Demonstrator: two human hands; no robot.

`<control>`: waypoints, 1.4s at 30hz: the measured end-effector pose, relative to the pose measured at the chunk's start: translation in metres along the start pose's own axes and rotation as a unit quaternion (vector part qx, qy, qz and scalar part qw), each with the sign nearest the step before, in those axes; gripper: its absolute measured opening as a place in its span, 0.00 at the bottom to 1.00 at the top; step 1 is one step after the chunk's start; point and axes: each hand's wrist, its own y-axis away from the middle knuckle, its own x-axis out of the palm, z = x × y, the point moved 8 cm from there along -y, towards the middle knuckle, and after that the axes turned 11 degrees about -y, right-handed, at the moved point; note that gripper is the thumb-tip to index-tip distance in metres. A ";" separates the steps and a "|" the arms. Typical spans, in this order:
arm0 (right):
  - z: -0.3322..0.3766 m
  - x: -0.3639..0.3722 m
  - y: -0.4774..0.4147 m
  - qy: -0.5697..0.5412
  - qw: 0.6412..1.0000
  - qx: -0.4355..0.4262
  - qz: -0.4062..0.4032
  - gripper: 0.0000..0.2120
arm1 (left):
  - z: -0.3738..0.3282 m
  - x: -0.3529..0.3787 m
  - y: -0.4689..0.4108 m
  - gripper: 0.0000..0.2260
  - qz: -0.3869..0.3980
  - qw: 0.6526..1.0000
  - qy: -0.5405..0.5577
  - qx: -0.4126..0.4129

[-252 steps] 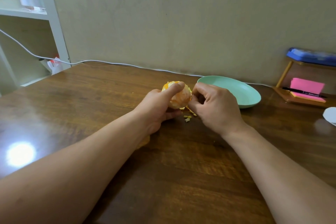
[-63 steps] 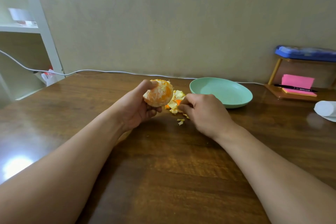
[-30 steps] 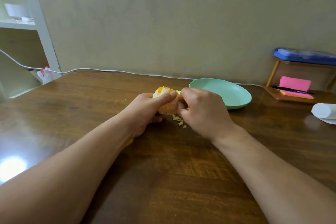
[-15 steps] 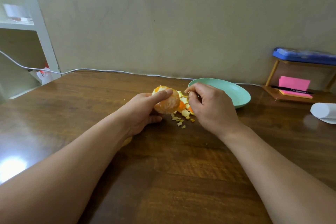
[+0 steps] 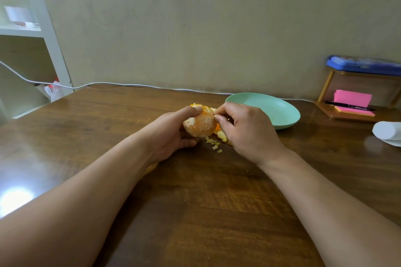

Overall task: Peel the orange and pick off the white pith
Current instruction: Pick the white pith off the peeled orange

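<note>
My left hand [image 5: 171, 131] grips the mostly peeled orange [image 5: 200, 123] just above the wooden table [image 5: 195, 212], thumb across its top. A patch of rind still shows on the fruit's far side. My right hand [image 5: 245, 130] is against the orange's right side, thumb and forefinger curled and pinching at its surface; what they pinch is too small to tell. Torn peel pieces [image 5: 220, 133] and pith crumbs [image 5: 214, 144] lie on the table below and between the hands, partly hidden by my right hand.
A shallow green plate [image 5: 280, 112] stands right behind my right hand. Farther right are a small wooden rack [image 5: 338, 112] with pink notes [image 5: 351, 99] and a pen, and a white roll [image 5: 386, 131]. A white cable [image 5: 130, 85] runs along the wall.
My right hand has come back from the peel pile to the orange's right side. The left hand has kept its hold and turned the fruit slightly.
</note>
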 end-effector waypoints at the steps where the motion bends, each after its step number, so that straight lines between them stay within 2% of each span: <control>1: -0.001 -0.001 0.000 -0.007 1.000 0.006 -0.004 0.06 | 0.001 0.001 0.001 0.21 0.008 1.000 0.022 -0.008; 8: 0.001 -0.005 0.006 -0.019 0.999 0.041 0.017 0.14 | -0.001 0.003 0.002 0.20 -0.001 0.999 0.036 -0.006; 15: -0.001 -0.001 0.004 -0.006 0.998 0.040 0.046 0.13 | 0.000 -0.001 0.002 0.19 -0.013 1.000 -0.013 -0.001; 22: -0.004 -0.004 0.006 -0.026 0.997 0.049 0.050 0.14 | 0.000 0.001 0.003 0.19 -0.010 1.000 -0.018 -0.001; 25: 0.001 -0.002 0.006 0.004 0.997 0.044 0.063 0.15 | 0.001 0.000 0.002 0.20 -0.013 1.000 -0.016 -0.002; 30: -0.004 -0.004 0.005 0.001 0.998 0.051 0.040 0.10 | 0.001 0.002 0.003 0.21 -0.007 1.000 -0.027 -0.012; 33: -0.004 -0.011 0.006 -0.031 0.997 0.066 -0.002 0.06 | 0.000 0.003 0.003 0.20 -0.010 1.000 -0.002 -0.006; 37: 0.010 -0.012 0.008 -0.076 0.996 0.054 -0.007 0.09 | -0.001 0.002 0.003 0.17 -0.009 0.999 0.051 0.002; 42: 0.009 -0.015 0.008 -0.061 0.997 0.044 -0.024 0.09 | 0.000 0.004 0.004 0.19 0.016 0.996 0.089 -0.007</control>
